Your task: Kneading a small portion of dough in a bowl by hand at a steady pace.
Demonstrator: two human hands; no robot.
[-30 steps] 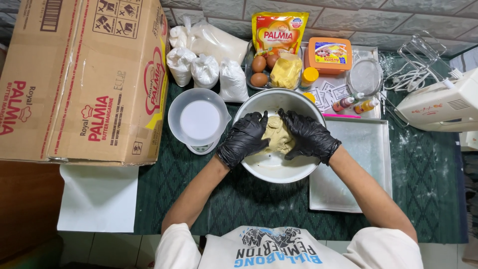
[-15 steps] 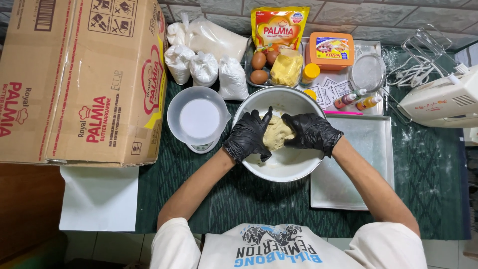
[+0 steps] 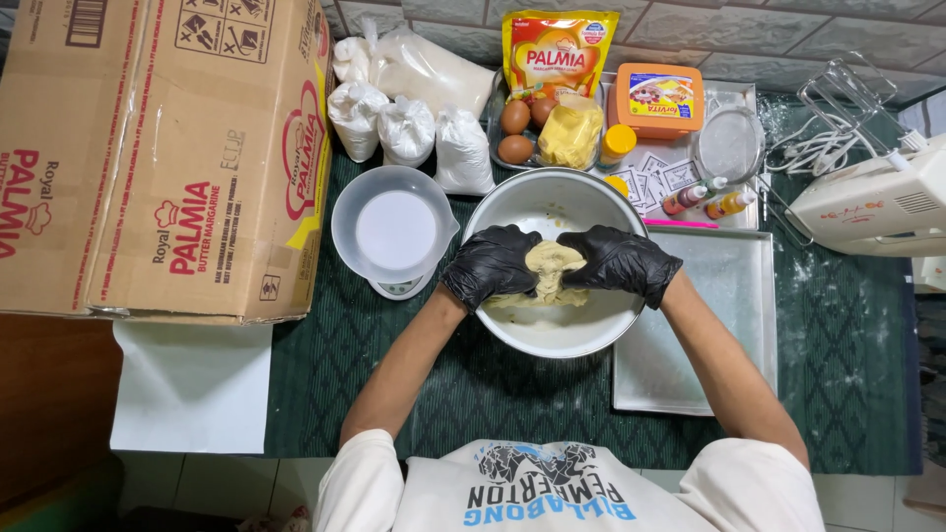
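Note:
A pale yellow lump of dough (image 3: 552,271) lies in a large white mixing bowl (image 3: 552,340) on a green table mat. My left hand (image 3: 490,264), in a black glove, presses against the left side of the dough. In a matching black glove, my right hand (image 3: 619,261) grips the dough's right side. Both hands squeeze the lump between them inside the bowl.
A clear jug of white powder (image 3: 394,229) stands on a small scale left of the bowl. A metal baking tray (image 3: 724,325) lies to the right. Behind are flour bags (image 3: 406,128), eggs (image 3: 515,130), a butter block (image 3: 572,135), an orange tub (image 3: 660,100), a sieve (image 3: 727,144). A big cardboard box (image 3: 158,158) fills the left; a white hand mixer (image 3: 867,202) sits right.
Both hands have kept kneading, drawing together around the dough and lifting it slightly toward the bowl's middle. The view has shifted a little.

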